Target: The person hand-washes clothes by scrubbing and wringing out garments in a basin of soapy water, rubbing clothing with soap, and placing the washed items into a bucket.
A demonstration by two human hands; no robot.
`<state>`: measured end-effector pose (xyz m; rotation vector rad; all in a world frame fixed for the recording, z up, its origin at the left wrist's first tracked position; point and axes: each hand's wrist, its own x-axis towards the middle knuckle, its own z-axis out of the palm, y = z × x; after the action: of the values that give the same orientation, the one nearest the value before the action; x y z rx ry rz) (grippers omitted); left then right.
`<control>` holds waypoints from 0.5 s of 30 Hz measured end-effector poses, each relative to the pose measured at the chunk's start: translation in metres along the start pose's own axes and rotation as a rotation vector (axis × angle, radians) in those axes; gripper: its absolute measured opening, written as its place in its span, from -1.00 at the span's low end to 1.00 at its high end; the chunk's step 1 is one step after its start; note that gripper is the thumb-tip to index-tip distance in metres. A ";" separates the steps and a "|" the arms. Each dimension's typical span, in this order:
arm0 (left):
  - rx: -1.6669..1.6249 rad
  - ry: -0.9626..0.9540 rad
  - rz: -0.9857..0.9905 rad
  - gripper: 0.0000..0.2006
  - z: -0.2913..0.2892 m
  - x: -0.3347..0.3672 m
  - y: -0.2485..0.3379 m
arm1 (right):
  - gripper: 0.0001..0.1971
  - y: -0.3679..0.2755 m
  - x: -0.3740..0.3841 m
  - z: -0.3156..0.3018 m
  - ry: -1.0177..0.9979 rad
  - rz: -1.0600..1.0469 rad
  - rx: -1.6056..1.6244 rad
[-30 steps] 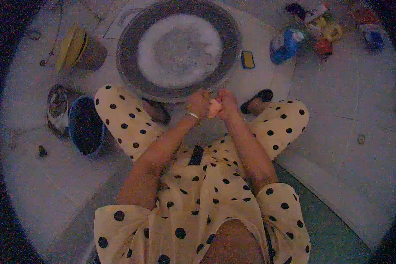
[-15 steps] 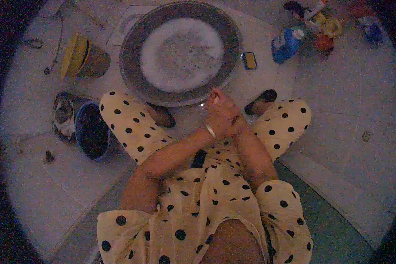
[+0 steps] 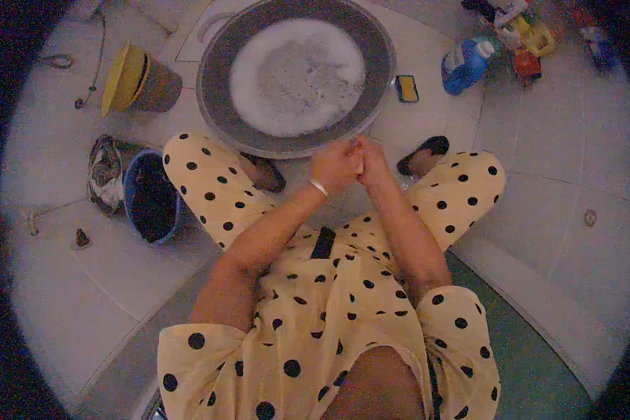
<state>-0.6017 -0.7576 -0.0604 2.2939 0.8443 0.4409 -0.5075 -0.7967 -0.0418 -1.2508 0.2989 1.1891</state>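
Note:
Just in front of the near rim of a large grey basin (image 3: pixel 213 115), my left hand (image 3: pixel 334 168) and my right hand (image 3: pixel 374 162) meet. Their fingers are closed against each other. A small pale patch shows between them, too blurred to name. Whitish foam and cloudy water (image 3: pixel 297 77) fill the bottom of the basin. A light band circles my left wrist.
Left of the basin stand a brown bucket with a yellow top (image 3: pixel 162 85), a blue-rimmed bucket (image 3: pixel 177 210) holding something dark, and a container with crumpled cloth (image 3: pixel 106 171). To the right are a phone-like yellow-faced object (image 3: pixel 407 89), a blue bottle (image 3: pixel 463 68) and several bottles (image 3: pixel 528 64).
My hands have shifted from overlapping, left over right at the wrist, to side by side with fingers together. The whole view has tilted slightly.

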 end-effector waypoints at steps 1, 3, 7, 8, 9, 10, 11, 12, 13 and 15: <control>0.054 -0.197 -0.002 -0.67 -0.018 0.023 -0.045 | -0.82 -0.011 0.024 -0.011 -0.159 0.095 0.103; -0.430 -0.387 -0.364 -0.70 -0.051 0.039 -0.033 | -0.81 -0.025 0.025 -0.022 -0.183 0.030 0.083; -1.137 -0.519 -0.611 -0.63 -0.085 0.044 -0.057 | -0.68 -0.025 0.007 -0.013 -0.482 0.199 0.019; -1.133 -0.508 -0.612 -0.63 -0.089 0.044 -0.065 | -0.64 -0.031 -0.014 0.003 -0.432 0.326 -0.041; -0.854 -0.437 -0.433 -0.68 -0.090 0.047 -0.069 | -0.62 -0.036 -0.023 0.008 -0.429 0.297 -0.065; -0.568 -0.360 -0.259 -0.72 -0.092 0.049 -0.076 | -0.62 -0.033 -0.022 0.012 -0.440 0.298 -0.066; -0.465 -0.245 -0.346 -0.72 -0.088 0.052 -0.083 | -0.63 -0.025 -0.016 0.015 -0.482 0.230 -0.019; -0.466 -0.253 -0.344 -0.72 -0.086 0.053 -0.075 | -0.63 -0.015 -0.002 0.009 -0.504 0.156 0.034; -0.248 -0.192 0.015 -0.71 -0.077 0.068 -0.035 | -0.68 -0.013 0.050 -0.053 -0.850 0.157 0.276; 0.026 -0.213 0.180 -0.72 -0.083 0.069 -0.005 | -0.71 -0.007 0.053 -0.050 -0.712 0.183 0.274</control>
<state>-0.5943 -0.6702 0.0029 2.4001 0.5442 0.2574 -0.4591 -0.8103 -0.0952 -0.5163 0.0398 1.6080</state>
